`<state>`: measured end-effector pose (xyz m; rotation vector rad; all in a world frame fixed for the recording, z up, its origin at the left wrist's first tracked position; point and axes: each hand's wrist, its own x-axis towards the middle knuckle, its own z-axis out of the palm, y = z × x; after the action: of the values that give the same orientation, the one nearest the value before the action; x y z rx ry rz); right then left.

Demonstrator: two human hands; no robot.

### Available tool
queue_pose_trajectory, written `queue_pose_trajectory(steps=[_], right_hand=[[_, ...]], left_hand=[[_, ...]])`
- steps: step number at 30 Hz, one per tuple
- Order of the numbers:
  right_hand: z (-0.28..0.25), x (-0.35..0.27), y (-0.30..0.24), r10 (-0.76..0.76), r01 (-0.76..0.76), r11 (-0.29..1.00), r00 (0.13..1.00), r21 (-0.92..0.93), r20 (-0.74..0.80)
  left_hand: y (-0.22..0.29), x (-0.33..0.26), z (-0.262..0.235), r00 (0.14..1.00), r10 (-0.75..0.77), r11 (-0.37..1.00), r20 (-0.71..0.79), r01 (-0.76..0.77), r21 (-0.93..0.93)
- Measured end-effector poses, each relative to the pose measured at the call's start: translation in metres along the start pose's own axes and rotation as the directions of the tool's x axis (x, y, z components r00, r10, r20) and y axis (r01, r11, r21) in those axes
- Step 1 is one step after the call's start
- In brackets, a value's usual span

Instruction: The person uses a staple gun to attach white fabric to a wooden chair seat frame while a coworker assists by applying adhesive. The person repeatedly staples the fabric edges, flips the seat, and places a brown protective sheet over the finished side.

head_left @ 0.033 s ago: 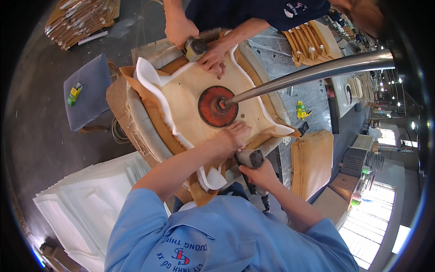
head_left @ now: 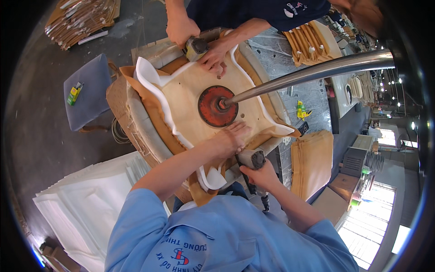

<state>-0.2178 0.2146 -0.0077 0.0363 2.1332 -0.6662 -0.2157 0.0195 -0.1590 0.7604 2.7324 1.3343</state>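
Note:
A pale plywood seat panel [head_left: 181,97] lies underside up, pressed by a red round disc [head_left: 209,113] on a metal rod. White foam [head_left: 166,119] and tan upholstery material [head_left: 156,109] stand up round its edges. My left hand [head_left: 230,138] rests at the panel's near edge, fingers stretched out over the wood; its thumb is hidden. Just right of it, my right hand [head_left: 263,174] grips a pneumatic staple gun [head_left: 252,158] with its head by that edge. Across the panel, a co-worker's hand [head_left: 182,31] holds another staple gun [head_left: 195,48]; their other hand [head_left: 215,61] presses the far edge.
The metal rod [head_left: 312,75] slants in from the right above the panel. White foam sheets [head_left: 86,195] are stacked at lower left, near a blue padded stool [head_left: 87,90] with a small box. Tan sheets [head_left: 311,158] lie to the right, beside a plastic-covered table [head_left: 312,97].
My right hand and its staple gun have shifted very slightly. The co-worker's hands also moved a touch; the panel and disc stay in place.

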Motion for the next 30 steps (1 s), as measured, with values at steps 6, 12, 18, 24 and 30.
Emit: queue_pose_trajectory(steps=[6, 12, 18, 24, 30], right_hand=[[-0.004, -0.005, 0.007, 0.021, -0.022, 1.0, 0.999, 0.015, 0.032], [0.001, -0.001, 0.002, -0.008, 0.007, 0.999, 0.999, 0.042, 0.043], [0.011, 0.007, -0.005, -0.02, 0.019, 0.994, 1.0, -0.111, -0.009], [0.022, -0.022, 0.035, -0.382, 0.382, 0.923, 0.902, -0.04, -0.201], [0.054, -0.036, 0.084, -0.494, 0.554, 0.829, 0.793, 0.083, -0.358]], left_hand=[[0.014, -0.033, -0.001, 0.987, -0.153, 0.987, 0.055, 0.149, 0.066], [0.026, -0.04, -0.009, 0.979, -0.198, 0.978, 0.038, 0.195, 0.075], [0.013, -0.042, 0.006, 0.987, -0.144, 0.989, -0.076, 0.147, 0.028], [0.047, -0.047, -0.054, 0.963, -0.265, 0.949, -0.039, 0.254, -0.186], [0.124, -0.125, -0.057, 0.725, -0.455, 0.887, -0.517, 0.32, -0.333]])
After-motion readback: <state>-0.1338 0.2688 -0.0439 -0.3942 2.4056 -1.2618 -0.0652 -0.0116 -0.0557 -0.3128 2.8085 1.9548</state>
